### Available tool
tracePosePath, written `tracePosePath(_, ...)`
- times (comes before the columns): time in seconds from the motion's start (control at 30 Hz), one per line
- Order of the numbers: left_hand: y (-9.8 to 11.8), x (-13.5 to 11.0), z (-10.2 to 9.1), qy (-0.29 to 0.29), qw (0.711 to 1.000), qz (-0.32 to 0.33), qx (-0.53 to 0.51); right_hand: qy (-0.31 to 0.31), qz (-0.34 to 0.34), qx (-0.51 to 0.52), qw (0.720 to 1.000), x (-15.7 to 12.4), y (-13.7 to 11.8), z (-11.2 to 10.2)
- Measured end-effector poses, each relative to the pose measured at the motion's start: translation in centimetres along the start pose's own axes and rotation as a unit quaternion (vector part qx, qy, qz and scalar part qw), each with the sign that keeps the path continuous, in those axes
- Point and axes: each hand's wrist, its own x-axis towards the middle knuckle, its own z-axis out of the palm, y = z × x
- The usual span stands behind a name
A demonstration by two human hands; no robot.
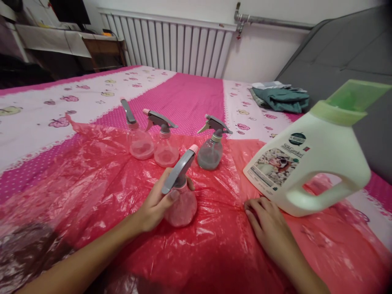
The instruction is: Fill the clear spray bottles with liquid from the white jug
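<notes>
My left hand (161, 200) is wrapped around the neck of a clear spray bottle (181, 208) with a grey trigger head and pink nozzle. The bottle stands close to upright over a red plastic sheet (211, 245). Low at the right, my right hand (265, 216) has its fingers bent and pressed together on the sheet, with creases running to the fingertips. Just beyond it, a large pale detergent jug (324, 159) with a green cap leans to the right. Behind the held bottle are two pink-nozzled spray bottles (141, 145) (165, 151) and one with a pale nozzle (210, 153).
Under the sheet is a bed with a pink and white patterned cover (196, 94). Folded clothes (280, 97) lie at the back right beside a grey headboard (346, 53). A white radiator (168, 43) lines the wall, and a desk (101, 49) stands back left.
</notes>
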Motion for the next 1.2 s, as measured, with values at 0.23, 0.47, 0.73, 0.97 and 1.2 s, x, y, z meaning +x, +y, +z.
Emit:
tracePosePath(0.23, 0.23, 0.18, 0.08, 0.007, 1.000, 0.013, 0.000, 0.003, -0.001, -0.004, 1.000, -0.08, -0.19, -0.03)
tracePosePath(0.47, 0.24, 0.20, 0.39, 0.020, 0.999, 0.025, -0.037, 0.008, -0.003, -0.011, 1.000, -0.07, -0.25, -0.02)
tracePosePath(0.73, 0.10, 0.18, 0.32, 0.015, 0.999, 0.036, -0.036, 0.001, -0.006, -0.013, 1.000, -0.07, -0.18, -0.11)
tracePosePath(0.97, 0.02, 0.09, 0.31, 0.013, 0.999, 0.026, -0.036, 0.002, -0.007, -0.013, 1.000, -0.07, -0.21, -0.12)
tracePosePath(1.2, -0.03, 0.12, 0.31, 0.014, 0.999, 0.035, -0.034, 0.005, -0.006, -0.011, 1.000, -0.05, -0.13, 0.01)
